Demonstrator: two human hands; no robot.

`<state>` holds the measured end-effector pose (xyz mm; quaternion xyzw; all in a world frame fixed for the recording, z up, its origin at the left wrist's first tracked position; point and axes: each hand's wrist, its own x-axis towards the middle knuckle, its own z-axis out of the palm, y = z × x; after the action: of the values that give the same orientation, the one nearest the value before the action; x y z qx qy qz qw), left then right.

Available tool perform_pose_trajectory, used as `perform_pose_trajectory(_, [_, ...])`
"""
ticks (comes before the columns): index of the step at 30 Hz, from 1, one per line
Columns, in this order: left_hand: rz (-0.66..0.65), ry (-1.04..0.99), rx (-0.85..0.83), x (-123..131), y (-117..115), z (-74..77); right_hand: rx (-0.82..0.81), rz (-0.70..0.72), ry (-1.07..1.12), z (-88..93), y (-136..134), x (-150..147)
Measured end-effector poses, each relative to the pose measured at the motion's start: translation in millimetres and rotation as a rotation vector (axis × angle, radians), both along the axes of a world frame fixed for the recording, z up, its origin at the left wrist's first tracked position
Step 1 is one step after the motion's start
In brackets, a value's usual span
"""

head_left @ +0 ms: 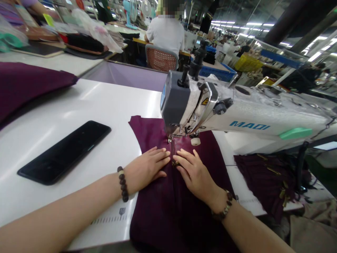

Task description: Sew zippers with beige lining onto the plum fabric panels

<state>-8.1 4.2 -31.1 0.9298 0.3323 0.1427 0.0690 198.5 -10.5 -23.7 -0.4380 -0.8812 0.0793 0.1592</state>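
A dark purple fabric panel [158, 211] lies under the head of a sewing machine [210, 105]. Down its middle runs a zipper [173, 149], its upper end at the presser foot [170, 139]. My left hand [149, 165] rests flat on the panel just left of the zipper, fingers stretched out. On the other side, my right hand [196, 174] lies with fingers extended, its fingertips by a small brass-coloured zipper pull [175, 163]. Both hands press the cloth and grip nothing. The needle tip is too small to make out.
A black phone [65, 151] lies on the white table left of the panel. More purple fabric [31, 88] sits at the far left. Purple pieces with brass zippers [265, 182] are piled right of the machine. A person in a white shirt [167, 35] sits ahead.
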Motion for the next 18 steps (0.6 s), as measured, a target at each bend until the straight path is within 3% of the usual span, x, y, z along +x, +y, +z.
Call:
perform_pose_trajectory(4, [-0.088, -0.022, -0.14, -14, -41, 19.4, 0.055, 0.117, 0.027, -2.0, 0, 9])
perform_pose_trajectory(7, [-0.198, -0.005, -0.154, -28, -72, 29.7, 0.046, 0.133, -0.052, -1.0, -4, 11])
perform_pose_trajectory(10, [-0.227, 0.068, -0.065, -34, -94, 25.8, -0.027, 0.101, -0.106, 5.5, -20, 11])
perform_pose_trajectory(13, [-0.136, 0.146, 0.038, -31, -106, 13.9, -0.155, 0.093, -0.086, 18.3, -47, 13])
perform_pose_trajectory(18, [-0.09, -0.043, 0.008, -26, -110, 10.0, -0.385, 0.325, -0.137, 40.1, -92, 23])
